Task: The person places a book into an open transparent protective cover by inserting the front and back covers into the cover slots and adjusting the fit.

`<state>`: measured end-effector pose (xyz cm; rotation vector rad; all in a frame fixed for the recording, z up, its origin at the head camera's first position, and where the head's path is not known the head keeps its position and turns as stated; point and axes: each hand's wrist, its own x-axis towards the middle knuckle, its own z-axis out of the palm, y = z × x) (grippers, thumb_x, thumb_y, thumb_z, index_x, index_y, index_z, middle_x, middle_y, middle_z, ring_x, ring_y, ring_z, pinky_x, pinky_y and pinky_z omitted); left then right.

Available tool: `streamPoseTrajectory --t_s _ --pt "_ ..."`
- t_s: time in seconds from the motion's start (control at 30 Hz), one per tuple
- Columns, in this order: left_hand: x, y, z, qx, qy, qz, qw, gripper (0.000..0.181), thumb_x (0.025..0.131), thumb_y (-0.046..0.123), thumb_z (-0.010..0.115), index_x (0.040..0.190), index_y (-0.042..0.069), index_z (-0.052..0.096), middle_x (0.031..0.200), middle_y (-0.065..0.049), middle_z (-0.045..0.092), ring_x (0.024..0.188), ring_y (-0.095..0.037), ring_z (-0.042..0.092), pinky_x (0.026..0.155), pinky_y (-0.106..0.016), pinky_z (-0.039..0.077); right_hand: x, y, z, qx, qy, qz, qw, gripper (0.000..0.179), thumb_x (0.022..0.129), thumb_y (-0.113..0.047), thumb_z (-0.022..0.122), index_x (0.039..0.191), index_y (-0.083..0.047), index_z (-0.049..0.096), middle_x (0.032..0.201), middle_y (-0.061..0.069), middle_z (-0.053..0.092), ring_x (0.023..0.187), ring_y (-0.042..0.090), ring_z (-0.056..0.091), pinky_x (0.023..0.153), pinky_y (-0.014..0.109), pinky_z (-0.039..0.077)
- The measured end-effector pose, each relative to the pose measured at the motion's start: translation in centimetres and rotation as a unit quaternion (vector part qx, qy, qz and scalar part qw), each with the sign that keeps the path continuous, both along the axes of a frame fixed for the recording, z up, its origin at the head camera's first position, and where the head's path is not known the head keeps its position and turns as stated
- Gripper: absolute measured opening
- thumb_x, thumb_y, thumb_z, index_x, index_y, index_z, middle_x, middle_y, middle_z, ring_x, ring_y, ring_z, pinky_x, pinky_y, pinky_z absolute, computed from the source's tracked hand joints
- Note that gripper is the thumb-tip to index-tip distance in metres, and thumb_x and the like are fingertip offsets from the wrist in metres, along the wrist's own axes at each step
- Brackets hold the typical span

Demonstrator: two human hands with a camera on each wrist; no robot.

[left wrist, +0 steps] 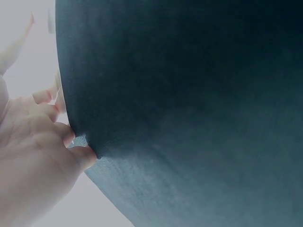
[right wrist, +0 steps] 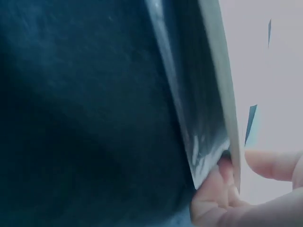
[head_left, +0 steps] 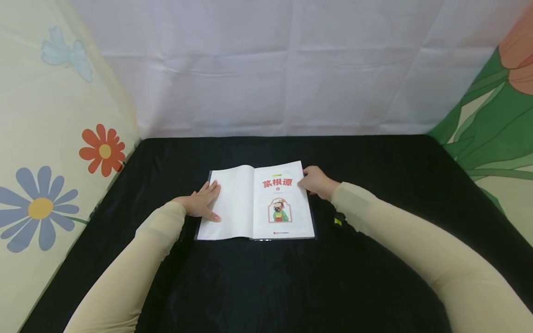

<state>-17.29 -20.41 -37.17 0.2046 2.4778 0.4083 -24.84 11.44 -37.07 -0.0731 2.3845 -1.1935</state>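
An open book (head_left: 284, 192) lies on the black tablecloth, its left page (head_left: 235, 199) blank. Red Chinese characters and a cartoon bearded figure are printed on the right page. My left hand (head_left: 201, 202) rests on the left page's outer edge with fingers spread; in the left wrist view its fingertips (left wrist: 85, 155) touch the dark cloth at the side. At the book's right edge, my right hand (head_left: 318, 181) pinches the pages. The right wrist view has its thumb (right wrist: 267, 163) above the page block (right wrist: 220, 61) and curled fingers below, against a shiny clear cover (right wrist: 170, 80).
The black cloth (head_left: 233, 286) covers the table on all sides of the book. A small yellow and black item (head_left: 337, 222) shows beneath the right wrist. White fabric (head_left: 266, 83) hangs behind, with flower-printed panels (head_left: 54, 138) at the sides.
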Motion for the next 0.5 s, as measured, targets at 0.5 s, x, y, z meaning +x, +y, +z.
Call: streamPoseTrajectory --t_s 0.5 --pt "-0.1 0.1 0.0 -0.005 0.001 -0.002 1.0 0.107 0.086 0.04 0.071 0.154 -0.001 0.0 0.16 -0.018 -0.014 0.144 -0.035 -0.019 0.114 -0.056 -0.002 1.2 1.3 -0.1 -0.065 -0.039 0.018 0.997 0.063 0.102 -0.008 0.043 0.157 -0.01 0.012 0.119 0.023 0.056 0.085 0.026 0.062 0.069 0.033 0.053"
